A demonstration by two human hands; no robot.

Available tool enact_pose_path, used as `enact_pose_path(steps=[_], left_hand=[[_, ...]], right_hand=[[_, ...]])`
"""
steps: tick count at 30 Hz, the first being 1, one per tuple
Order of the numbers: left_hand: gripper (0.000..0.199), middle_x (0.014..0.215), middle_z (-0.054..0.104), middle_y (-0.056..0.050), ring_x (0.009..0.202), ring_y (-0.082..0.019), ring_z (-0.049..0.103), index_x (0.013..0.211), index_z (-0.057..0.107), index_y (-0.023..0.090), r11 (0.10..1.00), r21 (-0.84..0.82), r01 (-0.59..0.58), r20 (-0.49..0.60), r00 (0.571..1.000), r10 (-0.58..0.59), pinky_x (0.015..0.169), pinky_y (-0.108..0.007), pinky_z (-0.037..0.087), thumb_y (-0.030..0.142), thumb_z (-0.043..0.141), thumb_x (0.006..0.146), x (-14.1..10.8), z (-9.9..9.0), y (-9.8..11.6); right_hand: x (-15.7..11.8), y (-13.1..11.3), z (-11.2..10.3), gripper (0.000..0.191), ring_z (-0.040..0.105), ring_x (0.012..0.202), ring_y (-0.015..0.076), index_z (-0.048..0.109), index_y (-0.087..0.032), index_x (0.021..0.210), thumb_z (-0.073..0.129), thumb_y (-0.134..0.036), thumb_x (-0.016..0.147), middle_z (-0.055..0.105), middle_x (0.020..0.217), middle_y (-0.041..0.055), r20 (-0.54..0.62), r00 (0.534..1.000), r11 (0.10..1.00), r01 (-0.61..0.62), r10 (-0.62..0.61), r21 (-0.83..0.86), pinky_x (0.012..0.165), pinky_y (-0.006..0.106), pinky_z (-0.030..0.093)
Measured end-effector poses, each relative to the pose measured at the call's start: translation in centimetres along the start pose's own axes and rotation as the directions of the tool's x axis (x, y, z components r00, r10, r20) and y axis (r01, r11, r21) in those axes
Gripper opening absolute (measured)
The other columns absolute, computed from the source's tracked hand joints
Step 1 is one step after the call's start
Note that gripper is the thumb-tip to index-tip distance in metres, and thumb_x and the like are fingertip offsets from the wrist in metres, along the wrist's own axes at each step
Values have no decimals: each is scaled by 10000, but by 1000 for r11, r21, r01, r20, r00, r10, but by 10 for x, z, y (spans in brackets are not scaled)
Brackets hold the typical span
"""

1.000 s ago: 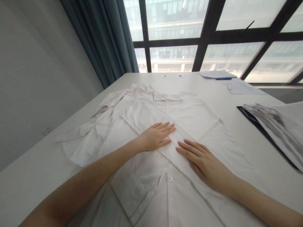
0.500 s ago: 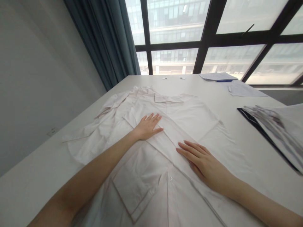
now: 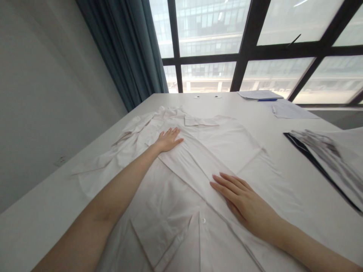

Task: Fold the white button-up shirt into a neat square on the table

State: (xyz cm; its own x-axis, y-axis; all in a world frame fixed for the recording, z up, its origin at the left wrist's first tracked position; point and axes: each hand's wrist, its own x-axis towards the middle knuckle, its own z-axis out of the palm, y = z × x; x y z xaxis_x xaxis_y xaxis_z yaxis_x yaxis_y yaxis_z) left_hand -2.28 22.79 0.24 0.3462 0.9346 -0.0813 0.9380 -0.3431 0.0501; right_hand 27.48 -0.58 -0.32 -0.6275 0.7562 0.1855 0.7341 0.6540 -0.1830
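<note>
A white shirt lies spread over the table, its collar at the far end and a button showing near the front. My left hand rests flat on the cloth below the collar, fingers spread. Lower down and to the right, my right hand lies palm down on a long folded strip of the shirt, its fingers stretched out close together. Neither hand grips the cloth. Wrinkles run along the strip between the two hands, and bunched fabric lies on the far left side.
The white table reaches to the window. At its right edge lies a stack of folded white and dark cloth. Papers and a blue pen are at the back right. A blue curtain hangs behind on the left.
My left hand has slid up and to the left across the shirt, toward the collar. My right hand stays nearly in place. The view has tilted slightly upward.
</note>
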Motion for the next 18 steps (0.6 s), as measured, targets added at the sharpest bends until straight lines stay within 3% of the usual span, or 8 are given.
enact_pose_path(steps=[5,18], left_hand=[[732,1645,112,-98,1520,-294,94,1581,146,184,998,-9,65,0,998,-65,1196,-528,143,605,204,986,17,-1,-7],[761,1651,98,-78,1519,-306,96,1583,152,207,991,-33,133,-26,991,-134,1193,-538,151,645,187,962,53,2,-24]], right_hand=[[-1,-1,1,560,377,1423,237,421,-251,1501,442,-135,954,434,1532,52,-13,1000,1000,0,0,5,1133,486,382],[0,-2,1,557,368,1427,249,424,-251,1502,446,-142,956,429,1530,50,13,1000,1000,-11,11,-9,1127,491,393]])
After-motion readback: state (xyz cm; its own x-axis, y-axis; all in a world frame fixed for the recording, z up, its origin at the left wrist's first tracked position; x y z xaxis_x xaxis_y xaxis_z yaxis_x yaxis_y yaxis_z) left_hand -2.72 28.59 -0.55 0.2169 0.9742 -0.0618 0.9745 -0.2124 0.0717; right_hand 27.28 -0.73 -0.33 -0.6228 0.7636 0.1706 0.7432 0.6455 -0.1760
